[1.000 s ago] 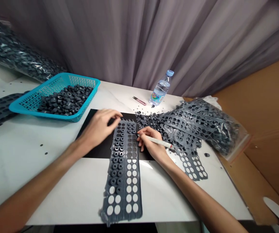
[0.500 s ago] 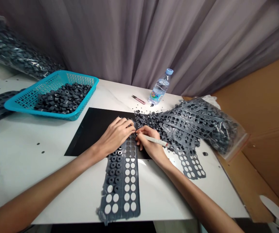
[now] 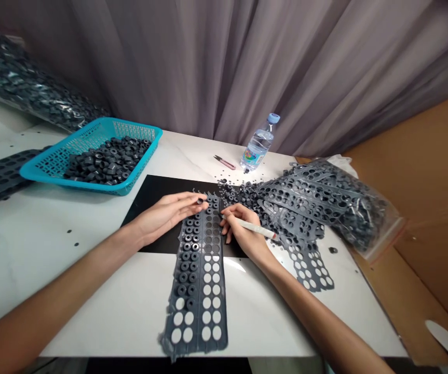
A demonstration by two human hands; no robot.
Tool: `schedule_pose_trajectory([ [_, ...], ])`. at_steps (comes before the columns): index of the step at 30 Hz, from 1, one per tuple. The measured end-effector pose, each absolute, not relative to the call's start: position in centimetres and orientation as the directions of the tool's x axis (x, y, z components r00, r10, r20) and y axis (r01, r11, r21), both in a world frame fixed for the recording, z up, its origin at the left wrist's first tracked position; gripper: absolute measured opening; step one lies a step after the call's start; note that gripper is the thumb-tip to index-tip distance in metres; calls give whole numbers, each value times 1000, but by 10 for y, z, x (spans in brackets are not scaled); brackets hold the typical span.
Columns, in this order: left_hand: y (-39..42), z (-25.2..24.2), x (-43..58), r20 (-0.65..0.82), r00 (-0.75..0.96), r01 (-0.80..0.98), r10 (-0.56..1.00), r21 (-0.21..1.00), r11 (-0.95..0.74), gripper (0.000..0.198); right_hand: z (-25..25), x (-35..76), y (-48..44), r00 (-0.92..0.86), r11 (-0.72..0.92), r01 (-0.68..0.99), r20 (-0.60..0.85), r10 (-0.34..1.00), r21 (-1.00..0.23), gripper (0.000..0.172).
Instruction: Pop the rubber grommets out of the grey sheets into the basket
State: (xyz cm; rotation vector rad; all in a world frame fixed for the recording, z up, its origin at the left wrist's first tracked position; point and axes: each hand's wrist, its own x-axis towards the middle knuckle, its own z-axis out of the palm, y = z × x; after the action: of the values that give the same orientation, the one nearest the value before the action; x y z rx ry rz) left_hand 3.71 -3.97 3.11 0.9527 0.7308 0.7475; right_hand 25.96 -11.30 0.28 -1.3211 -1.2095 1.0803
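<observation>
A dark grey perforated rubber sheet [image 3: 199, 291] lies lengthwise in front of me, its near part on the white table and its far part over a black mat [image 3: 157, 192]. Ring-shaped rubber pieces sit in many of its holes; the near holes and much of the right side are bare. My left hand [image 3: 165, 213], beside the sheet's far left, pinches one small dark rubber ring [image 3: 200, 201] at its fingertips. At the sheet's right edge my right hand [image 3: 243, 223] grips a whitish pen-like tool [image 3: 257, 228] with a red end, its tip toward the sheet.
A blue basket [image 3: 124, 188] of rubber rings stands left, with a large filled plastic bag [image 3: 25, 78] behind. Right lie loose rings, emptied sheets [image 3: 294, 195] and a clear bag [image 3: 367, 223]. Thread snips [image 3: 224, 162] and a water bottle [image 3: 258, 144] are at the back.
My left hand has moved left off the sheet's far end and turned, with a rubber ring now showing in its fingers. My right hand stays near the same place with the tool.
</observation>
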Motion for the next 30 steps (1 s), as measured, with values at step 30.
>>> schedule_pose_trajectory([
  [30, -42, 54, 27, -133, 535, -130, 835, 963, 237, 32, 2, 260, -114, 72, 13, 150, 24, 997, -989, 21],
])
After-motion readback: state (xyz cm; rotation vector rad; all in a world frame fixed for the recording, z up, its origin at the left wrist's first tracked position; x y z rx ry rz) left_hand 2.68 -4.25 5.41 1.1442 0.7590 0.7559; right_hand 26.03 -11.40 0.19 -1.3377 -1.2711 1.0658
